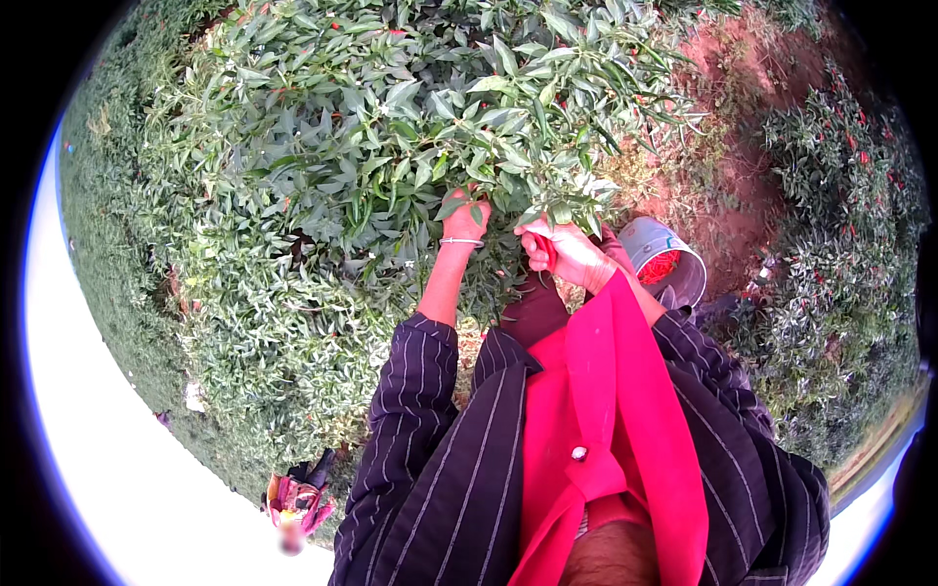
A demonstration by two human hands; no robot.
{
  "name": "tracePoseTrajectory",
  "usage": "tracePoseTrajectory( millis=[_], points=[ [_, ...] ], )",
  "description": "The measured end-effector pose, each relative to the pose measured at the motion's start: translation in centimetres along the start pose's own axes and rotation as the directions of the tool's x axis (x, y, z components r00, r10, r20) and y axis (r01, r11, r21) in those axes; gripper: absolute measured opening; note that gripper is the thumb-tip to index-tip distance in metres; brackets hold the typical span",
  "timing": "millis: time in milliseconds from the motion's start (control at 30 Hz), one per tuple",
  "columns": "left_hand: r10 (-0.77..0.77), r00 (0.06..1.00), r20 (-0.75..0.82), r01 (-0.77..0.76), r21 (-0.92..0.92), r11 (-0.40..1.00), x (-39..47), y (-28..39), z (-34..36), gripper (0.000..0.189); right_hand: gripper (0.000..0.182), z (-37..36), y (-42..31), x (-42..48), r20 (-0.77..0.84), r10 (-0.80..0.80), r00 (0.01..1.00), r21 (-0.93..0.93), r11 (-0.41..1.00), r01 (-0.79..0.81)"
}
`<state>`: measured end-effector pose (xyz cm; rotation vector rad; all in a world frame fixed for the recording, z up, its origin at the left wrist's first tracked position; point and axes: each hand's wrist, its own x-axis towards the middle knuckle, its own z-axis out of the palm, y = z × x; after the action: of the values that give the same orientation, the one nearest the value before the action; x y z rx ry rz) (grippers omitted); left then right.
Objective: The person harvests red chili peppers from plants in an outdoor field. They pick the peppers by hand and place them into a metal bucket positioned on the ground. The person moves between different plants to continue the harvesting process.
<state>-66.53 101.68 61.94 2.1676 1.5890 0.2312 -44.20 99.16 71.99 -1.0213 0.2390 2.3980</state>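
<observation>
A dense chili pepper plant (410, 139) with long green chilies (542, 121) and small white flowers fills the view before me. My left hand (467, 217) reaches into its lower leaves, the fingers partly hidden by foliage; a pale bangle circles the wrist. To the right, my right hand (555, 251) has its fingers curled around red chilies (545, 249), close against the plant's edge. Just beyond my right wrist, a metal bucket (689, 275) leans on its side towards me, with a heap of red chilies (658, 267) inside.
Reddish bare soil (740, 168) runs between the rows on the right. Another row of chili plants (843, 293) with red fruit grows at the far right. A person (297, 498) in bright clothes is in the field at the lower left.
</observation>
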Motion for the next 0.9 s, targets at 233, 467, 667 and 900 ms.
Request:
tracePoseTrajectory(
  millis=[233,467,667,900],
  points=[
    [-0.461,0.865,0.201,0.48,-0.057,0.876,0.5,8.4,-8.2,0.009,0.019,0.0,-1.0,-0.4,-0.078,-0.086,0.993,-0.013,0.996,0.085],
    [-0.147,0.959,0.241,0.201,-0.217,0.955,0.1,16.7,-10.2,0.016,0.023,-2.0,0.8,1.5,-0.129,-0.13,0.983,0.038,0.99,0.136],
    [-0.059,0.984,-0.167,-0.023,-0.449,0.893,4.6,15.2,-11.5,0.013,0.033,-2.2,-0.7,-0.6,-0.11,-0.086,0.99,0.168,0.98,0.104],
    [-0.051,0.998,-0.025,0.043,-0.252,0.967,10.4,8.3,-7.1,0.023,0.044,1.2,-4.2,-2.0,0.059,-0.24,0.969,-0.017,0.97,0.241]
  ],
)
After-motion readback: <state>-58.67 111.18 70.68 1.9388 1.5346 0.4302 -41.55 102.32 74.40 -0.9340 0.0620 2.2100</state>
